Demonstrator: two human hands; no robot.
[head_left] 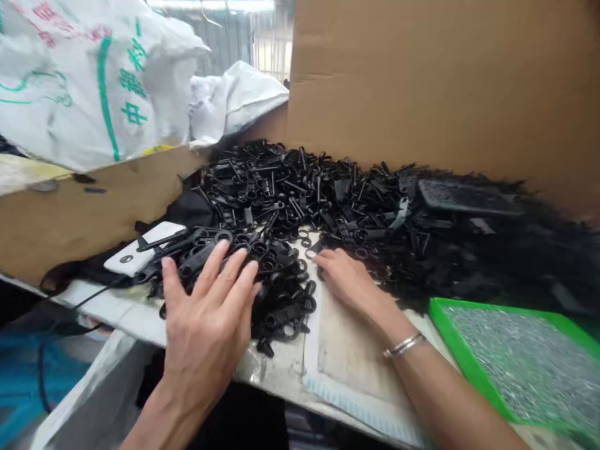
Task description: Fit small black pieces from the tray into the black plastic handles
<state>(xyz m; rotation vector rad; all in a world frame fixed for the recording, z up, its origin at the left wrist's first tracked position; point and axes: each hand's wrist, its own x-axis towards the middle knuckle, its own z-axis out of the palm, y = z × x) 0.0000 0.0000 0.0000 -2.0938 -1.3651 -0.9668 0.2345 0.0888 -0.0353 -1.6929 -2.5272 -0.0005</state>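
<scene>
A white flat object (143,249) lies leftmost; the left hand (206,322), fingers apart, spreads over the smaller heap of black parts (277,275). The right hand (344,275) — fingers close together, grip impossible to tell — meets the larger black pile (347,203). Rightmost, 1 green tray (497,409) holds small metal pieces (539,359).

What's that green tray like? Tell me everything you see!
The green tray is bright and shallow, with a raised rim; it looks like plastic. It lies at the right, beside the person's right forearm, partly cut off by the picture's edge. Lots of tiny silvery pieces, perhaps metal, cover its bottom. Black parts are heaped behind it.
</scene>
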